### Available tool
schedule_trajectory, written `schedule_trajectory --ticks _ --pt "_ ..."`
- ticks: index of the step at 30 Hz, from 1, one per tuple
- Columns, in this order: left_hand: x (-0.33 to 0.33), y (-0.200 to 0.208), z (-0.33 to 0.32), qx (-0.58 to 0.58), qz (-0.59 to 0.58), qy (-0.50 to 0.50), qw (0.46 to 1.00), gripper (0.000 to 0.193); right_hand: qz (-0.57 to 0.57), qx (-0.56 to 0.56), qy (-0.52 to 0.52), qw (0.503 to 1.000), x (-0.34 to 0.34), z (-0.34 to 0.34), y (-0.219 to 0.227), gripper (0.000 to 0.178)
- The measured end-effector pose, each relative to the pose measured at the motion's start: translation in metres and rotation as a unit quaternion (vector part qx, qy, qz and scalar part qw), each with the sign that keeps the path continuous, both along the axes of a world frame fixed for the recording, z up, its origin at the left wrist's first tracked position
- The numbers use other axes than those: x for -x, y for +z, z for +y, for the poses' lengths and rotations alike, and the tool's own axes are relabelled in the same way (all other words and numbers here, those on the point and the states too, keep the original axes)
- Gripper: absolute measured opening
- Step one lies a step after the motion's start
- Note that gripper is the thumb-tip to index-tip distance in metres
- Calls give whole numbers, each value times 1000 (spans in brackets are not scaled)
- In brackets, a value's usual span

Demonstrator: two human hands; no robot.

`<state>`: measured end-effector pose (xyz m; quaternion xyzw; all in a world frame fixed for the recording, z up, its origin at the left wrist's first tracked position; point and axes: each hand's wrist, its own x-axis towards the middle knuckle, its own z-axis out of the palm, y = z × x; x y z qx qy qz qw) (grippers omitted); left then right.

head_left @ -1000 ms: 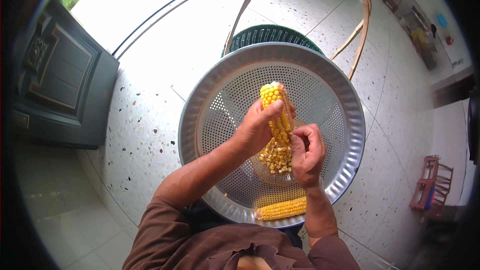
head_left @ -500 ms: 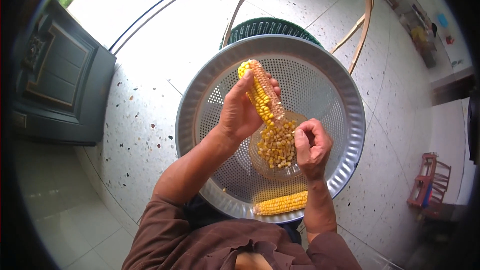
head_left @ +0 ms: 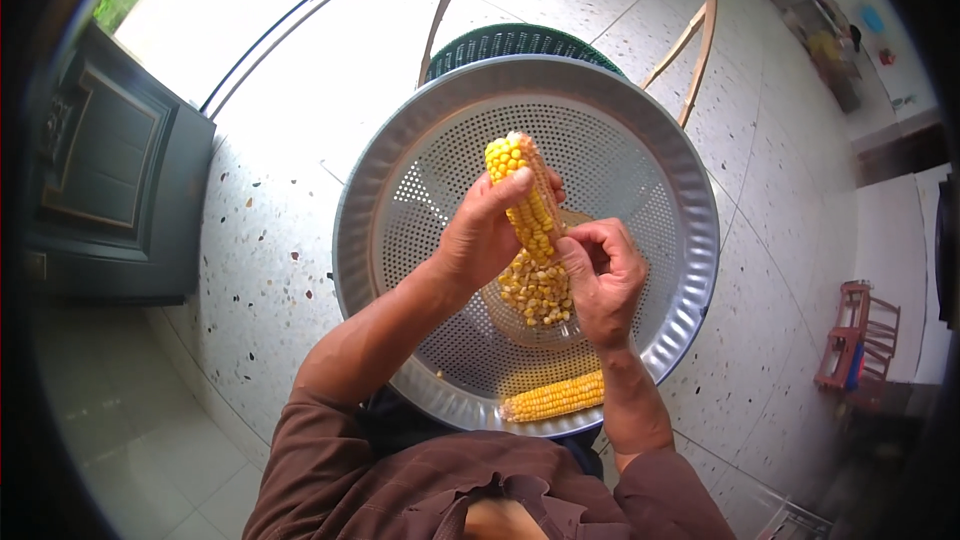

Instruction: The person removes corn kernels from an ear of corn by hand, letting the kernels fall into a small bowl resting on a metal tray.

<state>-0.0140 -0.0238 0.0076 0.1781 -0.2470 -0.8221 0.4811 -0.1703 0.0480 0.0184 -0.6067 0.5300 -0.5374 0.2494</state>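
Note:
My left hand (head_left: pixel 485 225) is wrapped round a partly shelled ear of corn (head_left: pixel 533 212), held tilted with its thumb along the yellow kernels. Bare, pinkish cob shows along the ear's right side. At its lower end my right hand (head_left: pixel 608 275) is closed, the thumb pressed to the ear and the fingers curled; the fingertips are partly hidden. Beneath both hands, loose corn kernels (head_left: pixel 537 290) lie heaped in a clear shallow bowl (head_left: pixel 520 328). That bowl sits in a big round perforated metal basin (head_left: pixel 440 140). A second ear of corn (head_left: pixel 552 398), full of kernels, rests near the basin's close edge.
Behind the basin stands a green woven basket (head_left: pixel 525 38) with a long wooden handle (head_left: pixel 703 35). To the left is a dark door (head_left: pixel 120 170) by a bright doorway. A reddish wooden chair (head_left: pixel 855 335) stands at the right on the speckled floor (head_left: pixel 265 240).
My right hand has moved left and up, from beside the kernels onto the ear's lower end. The ear has turned a little, showing less bare cob, and is tilted more upright.

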Motion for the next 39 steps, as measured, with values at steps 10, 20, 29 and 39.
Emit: schedule_trajectory --ticks 10,20,29,39 --pt "5 -2 2 48 -41 -7 998 56 -14 -30 2 999 -3 2 -3 15" --pt "7 -2 2 51 -25 -9 998 53 -46 -59 -3 997 -3 4 -7 10" --pt "6 -5 2 -19 -7 9 1000 54 -54 -43 11 998 1 3 -9 9" --pt "-12 -8 -16 -64 67 44 995 57 -3 -79 51 996 14 1 4 9"
